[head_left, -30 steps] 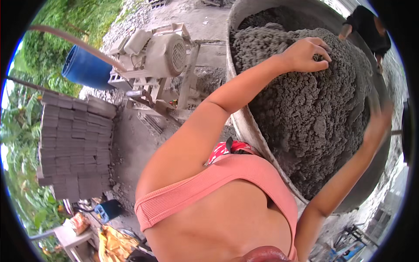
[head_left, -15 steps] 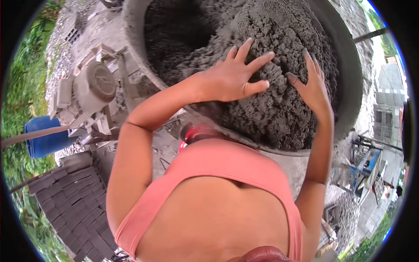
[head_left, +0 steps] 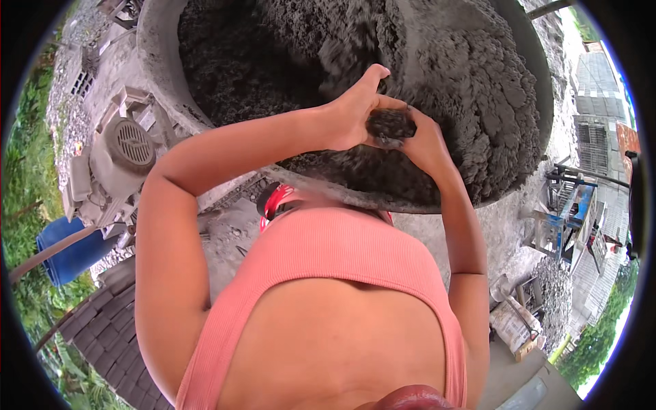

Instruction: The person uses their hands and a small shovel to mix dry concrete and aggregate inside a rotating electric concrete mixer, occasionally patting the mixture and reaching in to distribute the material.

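Note:
Damp, dark grey concrete mix (head_left: 478,89) is heaped inside a large round metal mixer pan (head_left: 158,68), higher at the right than at the left. Over the near part of the pan, a clump of the mix (head_left: 391,126) sits between my two hands. My left hand (head_left: 359,113) curves round its left side, with the thumb or a finger pointing up and away. From the right, my right hand (head_left: 427,142) cups the clump with bent fingers. Fingertips of both hands meet or nearly meet at the clump's far edge. The clump's underside is hidden.
A dusty motor (head_left: 130,147) stands beside the pan at the left, near a blue barrel (head_left: 72,249). Stacked grey blocks (head_left: 109,335) lie at the lower left. At the right are a blue metal frame (head_left: 577,212) and a dirty sack (head_left: 516,324).
My hands were spread apart over the mix; they have come together and closed round a clump. The view has shifted, with the pan lying further up and left.

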The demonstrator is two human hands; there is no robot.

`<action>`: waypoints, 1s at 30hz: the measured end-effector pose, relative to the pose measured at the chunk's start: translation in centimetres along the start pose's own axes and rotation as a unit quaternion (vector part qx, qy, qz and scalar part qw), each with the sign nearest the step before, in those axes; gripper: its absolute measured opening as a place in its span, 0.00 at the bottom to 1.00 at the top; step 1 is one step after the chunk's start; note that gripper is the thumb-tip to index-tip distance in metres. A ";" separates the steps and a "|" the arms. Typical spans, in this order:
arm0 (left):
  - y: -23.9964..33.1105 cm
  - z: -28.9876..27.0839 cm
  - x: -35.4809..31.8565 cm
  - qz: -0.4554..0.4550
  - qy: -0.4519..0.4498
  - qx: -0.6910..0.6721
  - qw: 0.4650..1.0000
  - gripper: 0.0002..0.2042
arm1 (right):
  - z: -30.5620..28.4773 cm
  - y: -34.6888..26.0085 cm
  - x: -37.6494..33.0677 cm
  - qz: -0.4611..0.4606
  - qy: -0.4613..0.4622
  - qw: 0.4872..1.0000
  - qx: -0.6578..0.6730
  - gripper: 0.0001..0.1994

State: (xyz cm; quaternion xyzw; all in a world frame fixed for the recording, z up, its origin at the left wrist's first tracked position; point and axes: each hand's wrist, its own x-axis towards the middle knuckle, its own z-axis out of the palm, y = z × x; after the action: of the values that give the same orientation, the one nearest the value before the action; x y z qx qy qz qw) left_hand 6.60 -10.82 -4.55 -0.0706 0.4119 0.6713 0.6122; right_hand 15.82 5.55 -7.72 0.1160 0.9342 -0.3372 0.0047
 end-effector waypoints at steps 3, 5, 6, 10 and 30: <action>1.6 -0.7 -1.8 0.170 -0.066 0.100 0.978 0.31 | -2.0 -3.0 0.3 -0.116 0.131 0.982 0.072 0.22; 3.0 -1.7 -2.9 0.396 -0.039 0.327 0.857 0.27 | -2.7 -3.7 0.4 -0.172 0.223 0.958 0.055 0.21; 3.8 -2.8 -3.3 0.484 -0.008 0.465 0.741 0.25 | -2.5 -3.4 1.1 -0.211 0.268 0.937 0.068 0.19; 5.9 -7.0 -5.1 0.283 0.015 0.643 0.712 0.22 | -3.2 -2.0 2.7 -0.128 0.072 0.989 0.013 0.13; 7.7 -14.7 2.4 -0.079 0.106 0.841 0.524 0.29 | 0.2 15.9 10.7 0.096 -0.318 0.898 -0.288 0.55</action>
State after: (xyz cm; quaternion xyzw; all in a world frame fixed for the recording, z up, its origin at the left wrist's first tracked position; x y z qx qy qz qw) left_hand -6.76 -17.71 -11.99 0.3739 0.8400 -0.0506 0.3899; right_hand 8.87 19.57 -18.86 0.0849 0.9235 -0.0701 0.3675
